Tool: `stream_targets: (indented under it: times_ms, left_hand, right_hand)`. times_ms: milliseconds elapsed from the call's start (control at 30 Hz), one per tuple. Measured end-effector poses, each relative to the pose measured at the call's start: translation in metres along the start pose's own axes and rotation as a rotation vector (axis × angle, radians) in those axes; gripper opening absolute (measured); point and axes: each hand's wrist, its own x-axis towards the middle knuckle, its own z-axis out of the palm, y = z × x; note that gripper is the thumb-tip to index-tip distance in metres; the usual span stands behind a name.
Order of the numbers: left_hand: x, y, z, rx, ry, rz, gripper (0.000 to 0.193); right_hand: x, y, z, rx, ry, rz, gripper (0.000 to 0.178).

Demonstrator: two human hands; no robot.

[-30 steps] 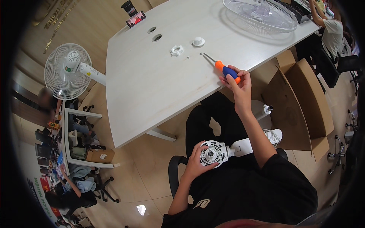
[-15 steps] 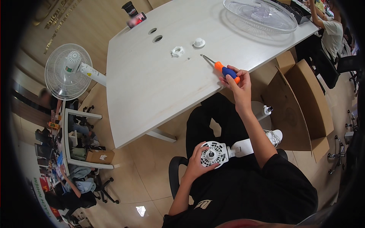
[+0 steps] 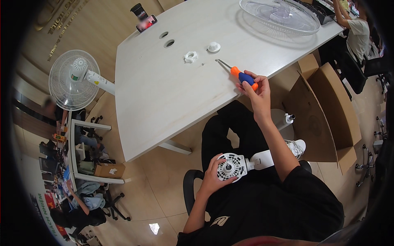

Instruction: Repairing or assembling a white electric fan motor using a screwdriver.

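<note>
Right hand (image 3: 256,88) is clamped on the screwdriver (image 3: 240,76) by its orange-and-blue handle, shaft lying flat at the near edge of the white table (image 3: 164,94), tip pointing away from me. Left hand (image 3: 215,174) cups the fan motor housing (image 3: 232,166) in my lap, fingers wrapped round its rim, face up, white neck sticking out to the right. The hands are well apart: one up at the table, one down at my knees.

Step, as I read it: tool pickup or set-down at the table edge, mid-way through working on the motor head. Can't tell which from this alone. A next move would call for bringing the tip down to the housing face and lining it up with a screw hole while the left hand keeps the part from turning.

Count:
- screwdrivers: 1
- motor housings: 1, in my lap
- small white plastic parts on the table: 2, a ring nut (image 3: 191,56) and a cap (image 3: 213,46), near each other
- tiny loose screw (image 3: 202,63): 1, just beside the ring nut
- fan guards (image 3: 279,16): 1, at the far right corner
- assembled standing fans (image 3: 74,80): 1, on the floor at left
- cardboard boxes (image 3: 324,110): 1, open, to my right
</note>
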Motion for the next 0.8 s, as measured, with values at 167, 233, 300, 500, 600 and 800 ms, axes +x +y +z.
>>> stream_targets:
  times_ms: [167,233,300,500,600,800]
  left_hand:
    - [-0.0011,0.0006,0.0000,0.012,-0.006,-0.012,0.076]
    - [-0.0014,0.0004,0.0001,0.005,-0.006,-0.015,0.076]
    - [-0.0007,0.0016,-0.0003,0.008,-0.008,-0.017,0.076]
    - [-0.0004,-0.0003,0.0000,0.009,-0.004,-0.010,0.076]
    - [-0.0003,0.0006,0.0000,0.007,-0.003,-0.022,0.076]
    - [-0.0022,0.0021,0.0014,-0.008,-0.006,-0.024,0.076]
  right_hand:
    - [0.0003,0.0001,-0.0006,0.000,-0.004,-0.002,0.029]
    - [0.0002,0.0000,-0.0001,0.002,-0.005,-0.002,0.029]
    - [0.0003,-0.0001,0.0001,-0.004,-0.010,-0.006,0.029]
    - [0.0019,0.0004,0.0010,-0.014,-0.008,0.000,0.029]
    - [0.0021,-0.0002,0.0006,-0.020,-0.005,0.004,0.029]
    - [-0.0024,-0.0021,-0.0014,0.008,-0.007,-0.002,0.029]
